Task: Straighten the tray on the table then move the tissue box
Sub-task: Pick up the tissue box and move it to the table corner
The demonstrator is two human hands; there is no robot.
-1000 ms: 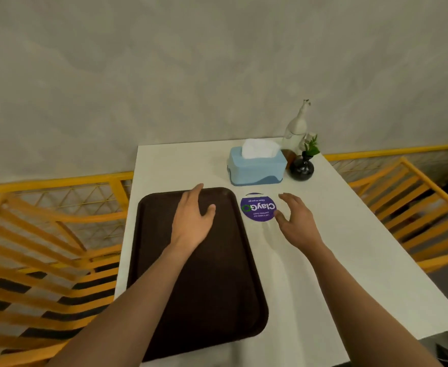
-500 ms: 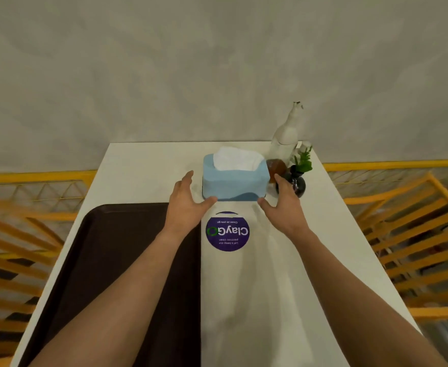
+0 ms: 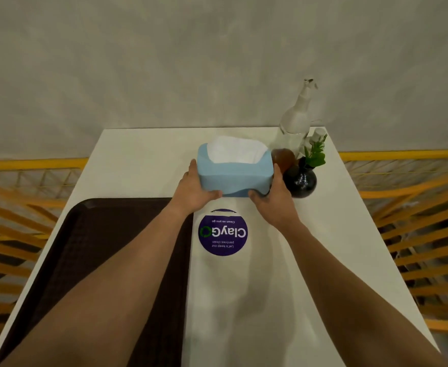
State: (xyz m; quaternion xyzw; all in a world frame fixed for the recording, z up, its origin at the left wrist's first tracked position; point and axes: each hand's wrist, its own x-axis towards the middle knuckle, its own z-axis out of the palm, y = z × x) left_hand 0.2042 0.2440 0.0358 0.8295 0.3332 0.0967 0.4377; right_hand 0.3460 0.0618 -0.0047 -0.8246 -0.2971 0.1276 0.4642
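Beside the black vase (image 3: 300,181), both hands clasp the tissue box (image 3: 235,172).

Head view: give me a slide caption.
Both hands, left hand and right hand, grip the blue tissue box beside the brown tray.

The tissue box (image 3: 235,176) is pale blue with white tissue. The tray (image 3: 106,260) is dark brown, the table (image 3: 323,260) white. The round sticker (image 3: 223,232) is purple with white lettering.
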